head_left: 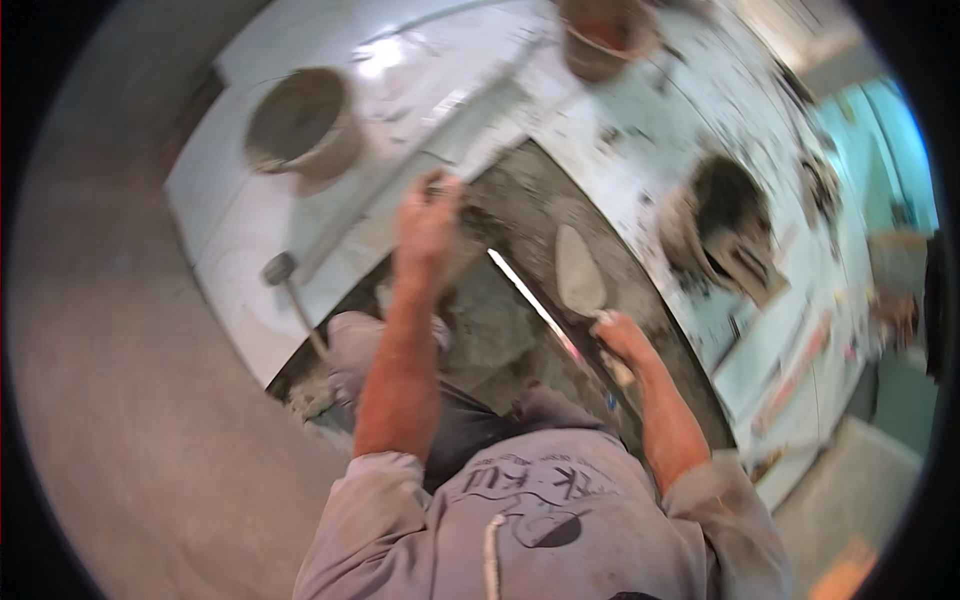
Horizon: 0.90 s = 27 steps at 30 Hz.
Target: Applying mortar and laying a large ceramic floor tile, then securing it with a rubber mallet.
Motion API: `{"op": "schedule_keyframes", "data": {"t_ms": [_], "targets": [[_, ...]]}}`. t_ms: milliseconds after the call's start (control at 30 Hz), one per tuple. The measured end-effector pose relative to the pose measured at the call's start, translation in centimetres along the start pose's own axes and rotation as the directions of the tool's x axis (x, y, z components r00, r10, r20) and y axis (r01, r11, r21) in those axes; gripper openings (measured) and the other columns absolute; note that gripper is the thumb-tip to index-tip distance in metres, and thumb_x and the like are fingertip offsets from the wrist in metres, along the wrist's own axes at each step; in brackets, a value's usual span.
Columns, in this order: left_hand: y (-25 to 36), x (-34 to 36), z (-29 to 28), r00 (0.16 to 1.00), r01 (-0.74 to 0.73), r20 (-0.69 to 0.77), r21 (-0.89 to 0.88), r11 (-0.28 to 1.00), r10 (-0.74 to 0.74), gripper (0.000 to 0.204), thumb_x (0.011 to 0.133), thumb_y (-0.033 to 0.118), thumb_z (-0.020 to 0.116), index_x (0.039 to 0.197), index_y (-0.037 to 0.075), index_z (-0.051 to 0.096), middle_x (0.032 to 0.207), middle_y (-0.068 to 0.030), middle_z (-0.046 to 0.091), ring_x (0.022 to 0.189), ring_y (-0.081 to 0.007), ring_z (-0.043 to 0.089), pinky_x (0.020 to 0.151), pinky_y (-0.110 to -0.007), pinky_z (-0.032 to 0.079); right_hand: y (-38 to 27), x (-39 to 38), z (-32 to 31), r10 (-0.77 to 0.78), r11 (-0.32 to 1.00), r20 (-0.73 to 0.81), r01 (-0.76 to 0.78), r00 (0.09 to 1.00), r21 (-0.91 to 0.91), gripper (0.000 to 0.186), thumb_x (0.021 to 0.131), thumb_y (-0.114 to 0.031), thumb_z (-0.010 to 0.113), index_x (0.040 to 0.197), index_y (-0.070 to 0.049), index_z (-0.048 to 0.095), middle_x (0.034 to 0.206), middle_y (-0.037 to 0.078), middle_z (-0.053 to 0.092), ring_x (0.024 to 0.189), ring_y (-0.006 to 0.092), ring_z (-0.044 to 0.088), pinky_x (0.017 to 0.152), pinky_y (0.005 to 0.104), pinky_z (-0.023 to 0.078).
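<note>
My right hand (624,334) is closed on a trowel, whose pale, mortar-coated blade (578,268) lies over a dark bed of rough mortar (520,185). My left hand (428,215) is raised farther forward, near the edge of the white tiles, its fingers curled and blurred; what they hold, if anything, I cannot make out. Between my hands a long, thin, white straight bar (530,300) runs diagonally over a grey patch (470,320). At the left, a mallet (279,269) leans with its head by the tiles and its handle reaching toward my knee.
White tiles (225,230) surround the bed, with a long strip (350,225) lying on them. A grey bucket (335,130) stands upper left, another (600,45) at the top, and a dirty bucket with tools (690,225) at the right. Bare grey floor (110,320) spans the left side.
</note>
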State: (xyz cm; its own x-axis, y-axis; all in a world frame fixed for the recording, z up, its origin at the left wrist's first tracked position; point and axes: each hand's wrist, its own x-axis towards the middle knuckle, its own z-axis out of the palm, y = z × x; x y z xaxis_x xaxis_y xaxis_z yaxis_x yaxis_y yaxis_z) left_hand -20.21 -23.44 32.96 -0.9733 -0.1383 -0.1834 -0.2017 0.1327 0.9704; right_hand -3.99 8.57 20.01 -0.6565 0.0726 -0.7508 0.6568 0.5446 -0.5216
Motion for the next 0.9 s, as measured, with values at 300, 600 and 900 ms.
{"op": "schedule_keyframes", "data": {"t_ms": [300,600,900], "targets": [[0.8,4.1,-6.0,0.973,-0.012,-0.229,-0.218,0.976,-0.04,0.04,0.091,0.029,0.059,0.119,0.001,0.053,0.1,-0.008,0.065,0.085,-0.0147,0.062,0.072,-0.027,0.046,-23.4,1.0,-3.1,-0.299,0.915,-0.044,0.274,0.953,-0.295,0.031,0.075,-0.025,0.06,0.09,0.002,0.054,0.077,0.019,0.058,0.07,0.0326,0.057,0.063,0.0415,0.047],[-1.1,12.9,-16.8,0.896,-0.077,-0.424,-0.434,0.898,-0.128,0.028,0.091,0.029,0.058,0.109,0.007,0.057,0.093,-0.0034,0.065,0.077,-0.0106,0.06,0.063,-0.023,0.044,-50.9,3.3,4.5,-0.808,0.118,0.152,0.409,0.57,-0.905,0.02,0.08,-0.018,0.058,0.096,-0.006,0.06,0.091,0.019,0.066,0.088,0.0353,0.064,0.076,0.0447,0.05],[-3.1,20.2,-28.0,0.821,-0.093,-0.445,-0.724,0.684,-0.358,0.03,0.094,0.031,0.051,0.108,0.005,0.056,0.086,-0.0042,0.066,0.072,-0.0127,0.063,0.057,-0.026,0.046,-61.8,15.7,20.6,-0.75,-0.121,0.131,0.06,0.648,-0.991,0.02,0.083,-0.016,0.059,0.1,-0.012,0.069,0.102,0.009,0.066,0.096,0.0252,0.066,0.076,0.0364,0.054]]}}
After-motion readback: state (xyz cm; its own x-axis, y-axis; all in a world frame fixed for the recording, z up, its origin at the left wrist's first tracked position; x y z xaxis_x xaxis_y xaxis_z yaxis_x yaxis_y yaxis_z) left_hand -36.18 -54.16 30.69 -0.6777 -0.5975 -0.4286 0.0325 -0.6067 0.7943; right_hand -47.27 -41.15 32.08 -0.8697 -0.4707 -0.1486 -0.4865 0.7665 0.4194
